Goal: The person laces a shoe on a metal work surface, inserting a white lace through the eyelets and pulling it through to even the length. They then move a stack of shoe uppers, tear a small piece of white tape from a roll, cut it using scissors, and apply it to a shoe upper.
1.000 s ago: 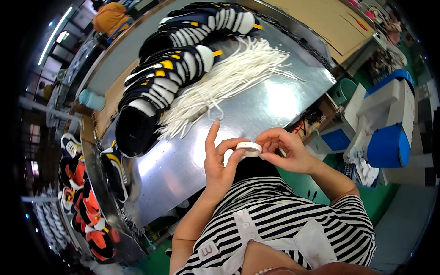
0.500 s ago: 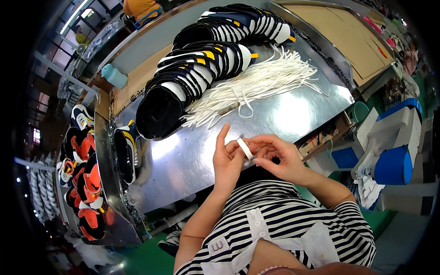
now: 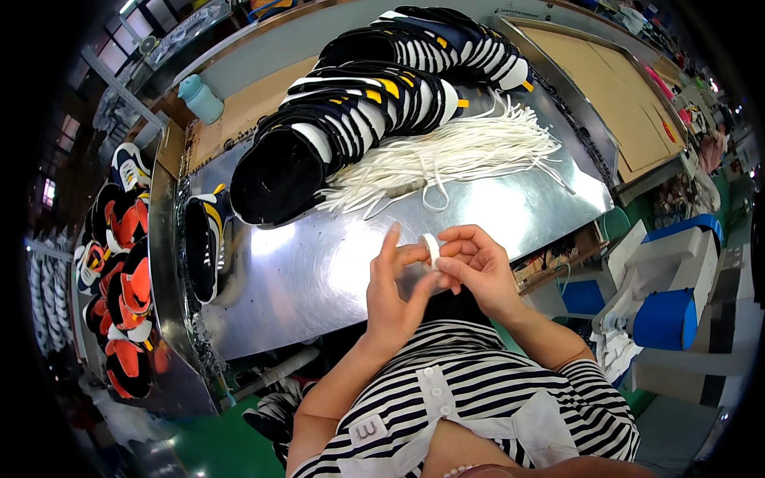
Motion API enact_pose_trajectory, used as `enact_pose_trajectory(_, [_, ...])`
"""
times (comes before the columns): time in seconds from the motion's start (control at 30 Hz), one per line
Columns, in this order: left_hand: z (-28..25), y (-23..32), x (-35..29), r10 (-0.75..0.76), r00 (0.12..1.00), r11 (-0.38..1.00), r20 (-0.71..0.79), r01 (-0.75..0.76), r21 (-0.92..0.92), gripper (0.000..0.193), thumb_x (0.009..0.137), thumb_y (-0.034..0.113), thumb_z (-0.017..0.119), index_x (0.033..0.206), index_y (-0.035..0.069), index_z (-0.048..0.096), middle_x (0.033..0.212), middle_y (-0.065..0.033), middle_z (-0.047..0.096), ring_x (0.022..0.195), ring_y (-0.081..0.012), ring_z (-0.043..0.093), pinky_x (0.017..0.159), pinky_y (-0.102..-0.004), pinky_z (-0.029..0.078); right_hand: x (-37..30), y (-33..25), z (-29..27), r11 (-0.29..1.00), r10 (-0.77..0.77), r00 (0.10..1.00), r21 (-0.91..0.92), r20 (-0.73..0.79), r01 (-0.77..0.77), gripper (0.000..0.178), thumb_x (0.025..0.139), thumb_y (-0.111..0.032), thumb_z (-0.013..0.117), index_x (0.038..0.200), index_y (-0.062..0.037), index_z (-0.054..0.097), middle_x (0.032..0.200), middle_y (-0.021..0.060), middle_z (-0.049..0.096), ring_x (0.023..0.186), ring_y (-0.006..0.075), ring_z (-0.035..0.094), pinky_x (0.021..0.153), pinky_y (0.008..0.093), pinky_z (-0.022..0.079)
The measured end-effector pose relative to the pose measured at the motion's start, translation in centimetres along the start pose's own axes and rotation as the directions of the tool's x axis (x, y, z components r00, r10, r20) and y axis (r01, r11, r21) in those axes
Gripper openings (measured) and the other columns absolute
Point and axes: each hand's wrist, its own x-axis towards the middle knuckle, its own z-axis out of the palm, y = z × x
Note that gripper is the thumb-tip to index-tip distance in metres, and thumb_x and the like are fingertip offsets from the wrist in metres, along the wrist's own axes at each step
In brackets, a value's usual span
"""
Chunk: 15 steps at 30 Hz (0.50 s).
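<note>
Above the near edge of the metal table, my two hands meet around a narrow white ring-shaped band (image 3: 431, 250) that looks like a small roll of tape. My left hand (image 3: 392, 291) has a finger reaching to the ring and its thumb below, while another finger points up. The fingers of my right hand (image 3: 484, 272) are bent and pinch at the ring's right side. Whether a finger passes through the ring I cannot tell. Beyond them lies a bundle of white shoelaces (image 3: 470, 151), beside a row of nested dark blue, white and yellow shoe uppers (image 3: 358, 119).
The metal table (image 3: 295, 295) carries a second row of uppers (image 3: 430, 48) behind and a single upper (image 3: 205, 247) at its left. Orange-lined shoes (image 3: 127, 287) stand beyond the left rim. A blue-and-white machine (image 3: 665, 319) stands at right. A light blue jug (image 3: 201, 99) sits at far left.
The view has shifted, so the table's things sit a little differently. The ring stands more upright, and my left thumb has moved below it. Both hands stay together at the ring.
</note>
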Motion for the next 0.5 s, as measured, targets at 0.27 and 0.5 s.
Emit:
enact_pose_trajectory(0.27, [-1.9,-1.6,-0.4,-0.313,0.933,0.905,0.176,0.349,-0.242,0.081,0.085,-0.004,0.064,0.151,0.002,0.018,0.097,-0.0059,0.067,0.096,-0.0130,0.062,0.092,-0.0286,0.045,-0.5,-0.9,0.3,0.906,-0.001,0.990,-0.419,0.140,0.060,0.022,0.096,-0.004,0.058,0.117,0.0031,0.060,0.099,0.0102,0.069,0.085,0.0134,0.069,0.062,0.0236,0.053])
enact_pose_trajectory(0.5, [-1.9,-1.6,-0.2,-0.353,0.934,0.842,0.060,0.345,-0.414,0.075,0.090,-0.005,0.060,0.152,0.003,0.019,0.103,-0.0097,0.067,0.098,-0.0136,0.060,0.093,-0.0294,0.045,0.3,-1.0,1.1,0.562,-0.231,0.918,-0.727,0.322,0.396,0.032,0.090,0.000,0.062,0.122,-0.0001,0.059,0.105,0.0109,0.068,0.084,0.0167,0.067,0.068,0.0257,0.054])
